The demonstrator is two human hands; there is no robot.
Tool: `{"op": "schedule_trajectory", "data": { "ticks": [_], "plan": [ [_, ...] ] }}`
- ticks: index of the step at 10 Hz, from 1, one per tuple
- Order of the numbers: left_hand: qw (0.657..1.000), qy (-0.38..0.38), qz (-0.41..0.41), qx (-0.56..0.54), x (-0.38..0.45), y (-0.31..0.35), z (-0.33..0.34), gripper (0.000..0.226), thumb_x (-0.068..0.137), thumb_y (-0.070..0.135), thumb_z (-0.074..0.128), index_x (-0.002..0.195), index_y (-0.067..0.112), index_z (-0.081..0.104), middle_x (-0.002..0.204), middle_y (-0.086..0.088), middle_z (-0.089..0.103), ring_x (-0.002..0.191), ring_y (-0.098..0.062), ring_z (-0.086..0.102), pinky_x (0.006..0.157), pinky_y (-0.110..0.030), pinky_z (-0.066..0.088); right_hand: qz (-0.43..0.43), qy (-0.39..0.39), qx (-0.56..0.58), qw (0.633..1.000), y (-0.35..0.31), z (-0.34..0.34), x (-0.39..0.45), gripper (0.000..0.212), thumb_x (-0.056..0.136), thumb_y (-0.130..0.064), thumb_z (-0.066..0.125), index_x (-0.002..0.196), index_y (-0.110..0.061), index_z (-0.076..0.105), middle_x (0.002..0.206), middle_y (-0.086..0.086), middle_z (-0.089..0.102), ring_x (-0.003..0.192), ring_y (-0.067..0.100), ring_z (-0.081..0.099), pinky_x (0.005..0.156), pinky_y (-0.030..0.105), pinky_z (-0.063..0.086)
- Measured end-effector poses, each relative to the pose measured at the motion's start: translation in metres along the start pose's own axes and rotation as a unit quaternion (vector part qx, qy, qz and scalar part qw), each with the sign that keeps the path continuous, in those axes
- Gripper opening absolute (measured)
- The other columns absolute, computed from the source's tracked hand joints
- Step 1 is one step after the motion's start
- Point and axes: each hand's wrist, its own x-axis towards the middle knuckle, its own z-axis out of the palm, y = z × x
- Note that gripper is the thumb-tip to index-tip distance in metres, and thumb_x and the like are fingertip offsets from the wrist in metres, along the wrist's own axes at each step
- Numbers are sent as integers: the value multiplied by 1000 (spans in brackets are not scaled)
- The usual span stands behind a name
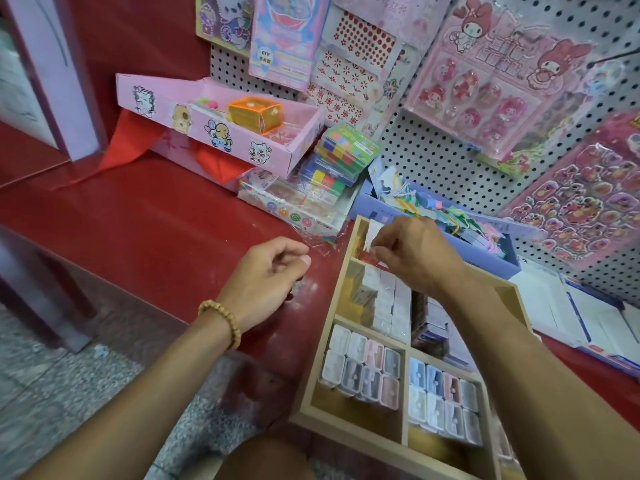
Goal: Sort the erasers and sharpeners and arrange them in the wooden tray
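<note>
R hand (412,252) pinches white eraser (375,233) over wooden tray (320,358).

Wooden tray (313,367): lies on the red worktop (145,216).
Sharpeners (362,368): packed in the tray's near compartments.
Erasers (388,299): white blocks in a middle compartment.
Right hand (412,252): over the tray's far end, fingers (375,252) pinching something small.
Left hand (266,275): loosely curled, left of the tray.

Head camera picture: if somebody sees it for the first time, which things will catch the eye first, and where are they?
First comes the wooden tray at lower right on the red counter, its near compartments packed with pastel sharpeners. The right hand reaches over the tray's far end and pinches something small there, while the left hand hovers beside the tray, fingers curled. Behind, pink sticker sheets hang on the pegboard.
</note>
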Motion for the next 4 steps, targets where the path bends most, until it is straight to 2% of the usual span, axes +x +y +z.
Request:
{"op": "schedule_trajectory", "data": {
  "ticks": [1,2,3,4],
  "plan": [
    [1000,6,6,-5,1,1,4,11,94,19,59,102,24,66,98,-12,69,86,-16,67,75,-21,54,14,-22,-9,1000,1,6,2,12,92,-16,67,87,-14,76,86,2,74,81,20,67,76,41,57],
    [1000,12,11,-8,3,-1,7,12,95,19,58,103,25,65,95,-9,68,80,-8,65,75,-19,54,21,-16,-26,999,0,9,4,12,93,-23,67,87,-15,74,86,2,72,82,20,65,71,38,56],
    [1000,1,-4,-29,3,0,9,11,94,18,59,102,25,65,95,-8,68,86,-19,68,80,-34,59,32,-18,-31,999,-2,11,4,13,93,-28,66,89,-18,71,90,3,71,86,23,65,74,40,56],
    [1000,14,0,-19,0,2,8,11,94,19,60,102,24,65,92,-3,67,87,-16,68,79,-32,58,48,3,12,999,2,10,-3,15,94,-30,64,96,-18,73,95,4,72,89,23,65,77,41,56]
  ]
}}
